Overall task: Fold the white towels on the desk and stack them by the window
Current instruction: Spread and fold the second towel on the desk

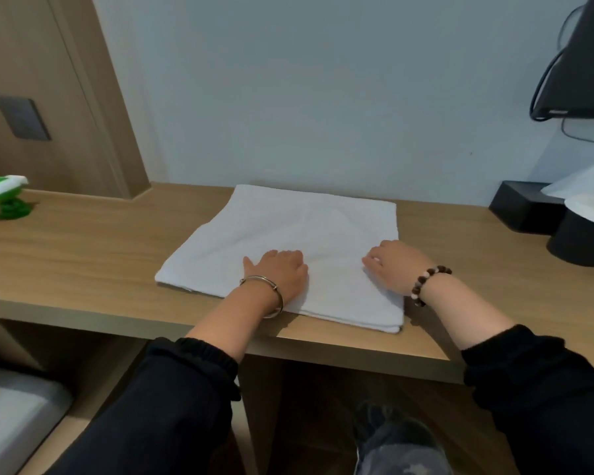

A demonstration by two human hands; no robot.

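Pressing palms down, we rest our left hand (pixel 278 269) and right hand (pixel 396 265) on the folded white towel (pixel 288 221), fingers relaxed and gripping nothing, the left near its front middle and the right by its right edge. The towel lies on the wooden desk (pixel 83 255), its far edge close to the wall. A small mark on the monitor (pixel 590 70) bezel at upper right is too blurred to read.
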